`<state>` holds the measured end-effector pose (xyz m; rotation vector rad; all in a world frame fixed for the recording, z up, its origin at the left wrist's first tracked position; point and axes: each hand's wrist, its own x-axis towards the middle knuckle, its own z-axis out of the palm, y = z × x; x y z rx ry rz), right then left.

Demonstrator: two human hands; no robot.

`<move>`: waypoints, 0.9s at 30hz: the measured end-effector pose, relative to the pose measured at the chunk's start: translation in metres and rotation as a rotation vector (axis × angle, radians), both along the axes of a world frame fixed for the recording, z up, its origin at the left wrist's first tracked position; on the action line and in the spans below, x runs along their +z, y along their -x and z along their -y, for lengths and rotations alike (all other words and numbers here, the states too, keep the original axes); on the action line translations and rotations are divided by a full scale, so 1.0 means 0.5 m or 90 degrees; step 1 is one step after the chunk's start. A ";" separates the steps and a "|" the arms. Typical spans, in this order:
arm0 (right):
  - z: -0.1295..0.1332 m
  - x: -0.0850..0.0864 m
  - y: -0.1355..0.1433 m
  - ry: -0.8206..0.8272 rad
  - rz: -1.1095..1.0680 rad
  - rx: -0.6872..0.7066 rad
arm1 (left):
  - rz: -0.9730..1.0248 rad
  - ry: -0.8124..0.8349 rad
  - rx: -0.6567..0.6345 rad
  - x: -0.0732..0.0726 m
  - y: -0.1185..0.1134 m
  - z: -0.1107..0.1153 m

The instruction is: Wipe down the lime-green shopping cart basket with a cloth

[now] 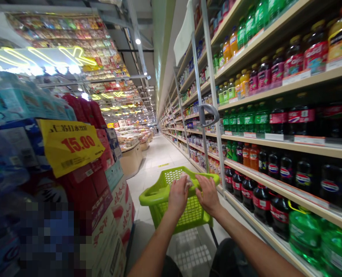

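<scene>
A lime-green shopping cart [155, 197] with perforated basket walls stands directly in front of me, low in the aisle. My left hand [177, 195] is over its near rim, fingers curled around a whitish crumpled piece [187, 179] that looks like tissue or thin plastic; its exact kind is unclear. Beside it, my right hand [209, 192] rests over the right part of the same rim. Its fingers are loosely bent and apart, with nothing visible in them. The fingertips of my right hand point toward the left hand without clearly touching it. Part of the basket is hidden behind both hands.
Tall shelves of soda bottles [300, 115] line the right side, with a ladder [197, 77] with a grey handle against them. Stacked drink cartons [113, 219] and a yellow price sign [72, 145] crowd the left. A pale tiled aisle [153, 154] runs ahead past display bins [129, 157].
</scene>
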<state>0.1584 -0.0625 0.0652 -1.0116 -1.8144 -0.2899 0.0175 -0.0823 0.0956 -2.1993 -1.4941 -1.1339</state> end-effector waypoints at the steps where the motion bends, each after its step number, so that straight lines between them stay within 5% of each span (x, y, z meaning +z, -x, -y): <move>1: 0.004 0.013 0.007 -0.002 0.012 0.019 | -0.006 0.036 -0.014 0.008 -0.009 0.000; 4: 0.012 0.049 0.039 0.051 0.075 0.086 | -0.036 0.124 -0.041 0.025 0.017 0.010; 7: 0.016 0.069 0.076 0.121 0.128 0.102 | -0.041 0.162 -0.026 0.030 0.093 0.029; 12: 0.023 0.070 0.124 0.077 0.146 0.153 | -0.017 0.152 0.067 0.020 0.181 0.048; 17: -0.003 0.045 0.079 0.007 0.080 0.230 | -0.045 0.119 0.158 0.007 0.176 0.056; 22: -0.056 0.010 -0.042 0.022 -0.084 0.078 | -0.073 0.121 0.193 0.004 0.165 0.066; 27: -0.030 0.002 -0.001 -0.046 -0.057 0.170 | -0.098 0.084 0.203 0.001 0.155 0.071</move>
